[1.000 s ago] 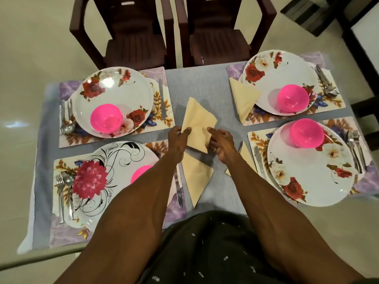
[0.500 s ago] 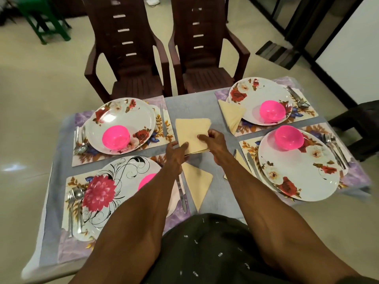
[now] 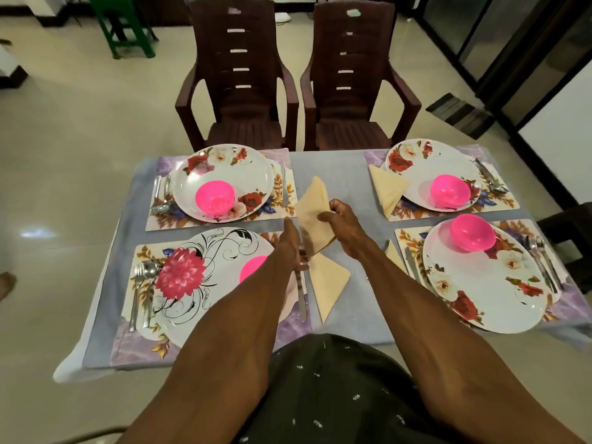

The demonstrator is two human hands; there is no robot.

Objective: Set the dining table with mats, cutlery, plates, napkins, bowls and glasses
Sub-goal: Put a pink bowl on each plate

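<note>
Right hand (image 3: 344,227), fingers curled, pinches a folded yellow napkin (image 3: 312,208) over the middle of the grey table (image 3: 330,168); the napkin is lifted and tilted, its upper corner pointing away from the person. Left hand (image 3: 292,243), fingers straight and relaxed, lies just left of the grip, beside the napkin's lower edge; whether it touches the cloth cannot be told. Directly below the grip, nearer the person, a second napkin (image 3: 330,283) lies flat, with a knife (image 3: 301,296) at its left. Near left of the grip: a plate with one large flower (image 3: 192,283), a pink bowl (image 3: 253,273) partly hidden by the forearm. Near right: a floral plate (image 3: 480,283) bearing a pink bowl (image 3: 472,232). Far left of the grip: a floral plate (image 3: 224,174) with a bowl (image 3: 214,197). Far right: a plate (image 3: 432,168), a bowl (image 3: 450,191) and a napkin (image 3: 387,187) tucked at its left rim. Beyond the table stand two brown chairs (image 3: 240,91).
</note>
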